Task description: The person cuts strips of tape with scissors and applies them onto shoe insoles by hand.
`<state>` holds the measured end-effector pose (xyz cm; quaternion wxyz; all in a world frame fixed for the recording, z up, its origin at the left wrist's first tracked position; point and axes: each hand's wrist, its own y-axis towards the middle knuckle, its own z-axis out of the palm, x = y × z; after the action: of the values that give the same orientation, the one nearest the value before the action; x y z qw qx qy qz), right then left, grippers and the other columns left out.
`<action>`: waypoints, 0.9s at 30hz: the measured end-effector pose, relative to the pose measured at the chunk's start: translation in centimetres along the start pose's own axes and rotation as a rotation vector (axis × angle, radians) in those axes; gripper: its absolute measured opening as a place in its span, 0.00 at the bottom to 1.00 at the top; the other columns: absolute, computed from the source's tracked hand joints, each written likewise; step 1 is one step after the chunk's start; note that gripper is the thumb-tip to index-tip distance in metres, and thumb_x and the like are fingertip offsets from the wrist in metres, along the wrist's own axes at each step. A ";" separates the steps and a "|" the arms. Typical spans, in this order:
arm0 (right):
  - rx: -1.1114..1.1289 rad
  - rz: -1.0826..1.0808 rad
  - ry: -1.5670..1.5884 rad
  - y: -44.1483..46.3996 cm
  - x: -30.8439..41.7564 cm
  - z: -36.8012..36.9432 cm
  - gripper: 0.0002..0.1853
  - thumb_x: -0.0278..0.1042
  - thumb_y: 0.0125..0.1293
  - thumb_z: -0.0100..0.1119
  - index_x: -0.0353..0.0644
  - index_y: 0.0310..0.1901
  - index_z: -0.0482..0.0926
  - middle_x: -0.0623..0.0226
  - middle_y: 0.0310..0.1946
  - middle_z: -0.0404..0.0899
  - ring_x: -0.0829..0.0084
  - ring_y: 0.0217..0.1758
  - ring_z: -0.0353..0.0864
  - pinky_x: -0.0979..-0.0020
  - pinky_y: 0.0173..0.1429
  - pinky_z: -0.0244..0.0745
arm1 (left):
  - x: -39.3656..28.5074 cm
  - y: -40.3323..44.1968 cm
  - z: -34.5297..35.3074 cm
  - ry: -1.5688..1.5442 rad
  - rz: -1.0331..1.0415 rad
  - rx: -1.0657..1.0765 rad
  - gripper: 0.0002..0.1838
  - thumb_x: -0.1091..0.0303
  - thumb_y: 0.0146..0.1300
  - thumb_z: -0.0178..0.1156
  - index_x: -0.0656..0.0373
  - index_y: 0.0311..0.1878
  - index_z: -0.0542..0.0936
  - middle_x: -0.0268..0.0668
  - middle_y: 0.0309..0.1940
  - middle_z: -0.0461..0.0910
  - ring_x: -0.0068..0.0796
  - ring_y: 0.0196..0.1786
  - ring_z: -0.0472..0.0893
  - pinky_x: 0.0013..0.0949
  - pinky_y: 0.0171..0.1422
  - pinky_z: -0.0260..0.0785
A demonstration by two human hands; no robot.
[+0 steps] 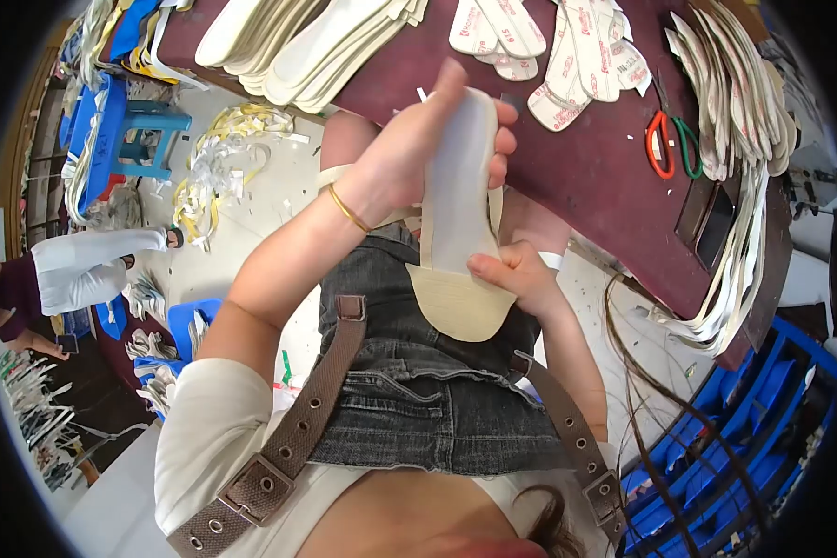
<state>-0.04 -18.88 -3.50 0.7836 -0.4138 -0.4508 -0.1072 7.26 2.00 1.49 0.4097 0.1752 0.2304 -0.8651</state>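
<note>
An insole (462, 191) with a pale grey-white face and a cream heel piece is held over my lap, its heel end toward me. My left hand (417, 149) reaches round its upper part from behind. The left fingertips curl over the far edge, and the thumb points up along the near side. Lower down, my right hand (527, 281) grips the edge near the cream piece, thumb on top and fingers hidden underneath.
On the maroon table (567, 191) lie stacked white insoles (330, 51), printed insoles (586, 56), scissors (662, 144) with red and green handles, and another insole stack (730, 93). A dark phone-like object (707, 223) lies at right. A person (74, 270) is at left, near a blue stool (149, 139).
</note>
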 end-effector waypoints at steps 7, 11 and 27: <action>-0.046 -0.269 0.172 1.6 3.2 1.6 0.19 0.40 0.62 0.58 0.31 0.45 0.76 0.66 0.32 0.80 0.83 0.32 0.78 0.78 0.36 0.74 | 1.9 1.8 -2.2 0.505 0.443 -0.186 0.23 0.71 0.62 0.56 0.62 0.60 0.66 0.40 0.47 0.77 0.34 0.45 0.80 0.32 0.50 0.73; 0.340 -0.100 0.998 1.3 5.2 -0.7 0.26 0.48 0.70 0.36 0.28 0.45 0.70 0.55 0.25 0.78 0.74 0.21 0.78 0.75 0.27 0.76 | -0.6 0.7 -5.0 1.630 0.856 0.025 0.24 0.64 0.68 0.47 0.62 0.65 0.62 0.41 0.44 0.79 0.36 0.47 0.80 0.33 0.53 0.71; -0.813 -0.748 0.374 3.8 7.2 2.5 0.26 0.49 0.73 0.36 0.29 0.46 0.74 0.60 0.41 0.79 0.76 0.40 0.76 0.74 0.45 0.71 | 7.3 -0.5 0.6 0.808 0.448 -0.281 0.25 0.52 0.72 0.41 0.64 0.61 0.63 0.42 0.55 0.70 0.23 0.54 0.70 0.29 0.52 0.69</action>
<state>4.59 -13.18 0.77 0.5368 -0.4681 -0.3429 -0.6124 2.37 -2.65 -1.52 0.4833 0.4854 0.4425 -0.5788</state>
